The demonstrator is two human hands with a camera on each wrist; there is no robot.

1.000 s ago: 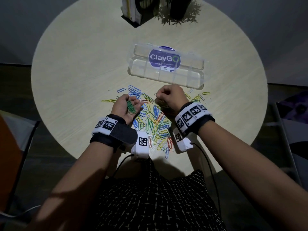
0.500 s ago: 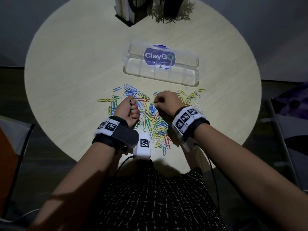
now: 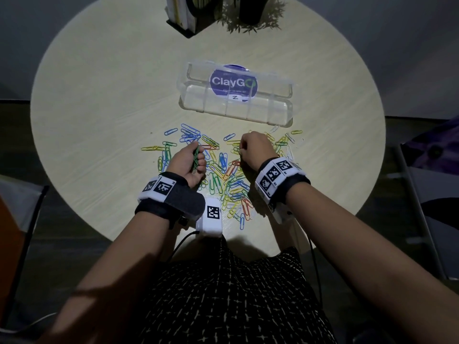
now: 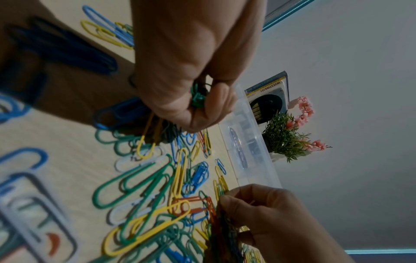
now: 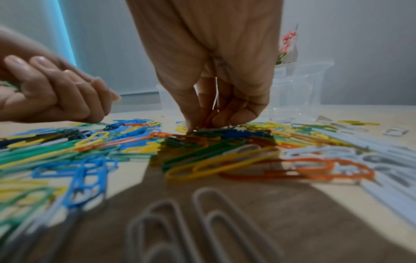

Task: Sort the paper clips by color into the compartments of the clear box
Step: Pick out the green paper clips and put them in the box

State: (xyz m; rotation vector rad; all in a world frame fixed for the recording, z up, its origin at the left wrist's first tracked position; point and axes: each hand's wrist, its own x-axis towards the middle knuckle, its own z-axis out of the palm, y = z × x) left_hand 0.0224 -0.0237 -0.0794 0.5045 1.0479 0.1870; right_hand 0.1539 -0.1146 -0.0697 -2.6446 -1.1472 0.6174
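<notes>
Many coloured paper clips (image 3: 223, 177) lie in a loose pile on the round table (image 3: 99, 108). Behind them stands the clear compartment box (image 3: 223, 108), lid up, its compartments showing no clips. My left hand (image 3: 185, 162) hovers over the pile's left side, fingers curled round a bunch of green clips (image 3: 196, 156), which also show in the fist in the left wrist view (image 4: 198, 99). My right hand (image 3: 244, 150) is at the pile's far right. Its fingertips (image 5: 191, 122) pinch down on a clip in the pile; I cannot tell that clip's colour.
A book holder (image 3: 183, 16) and a small potted plant (image 3: 250, 13) stand at the table's far edge, beyond the box. Loose white and yellow clips (image 3: 290, 140) lie scattered right of the pile. A chair (image 3: 437, 207) stands off the table's right side.
My left hand, palm open under the green clips a second ago, has curled round them. The right hand has stayed over the pile's far right side, picking at it.
</notes>
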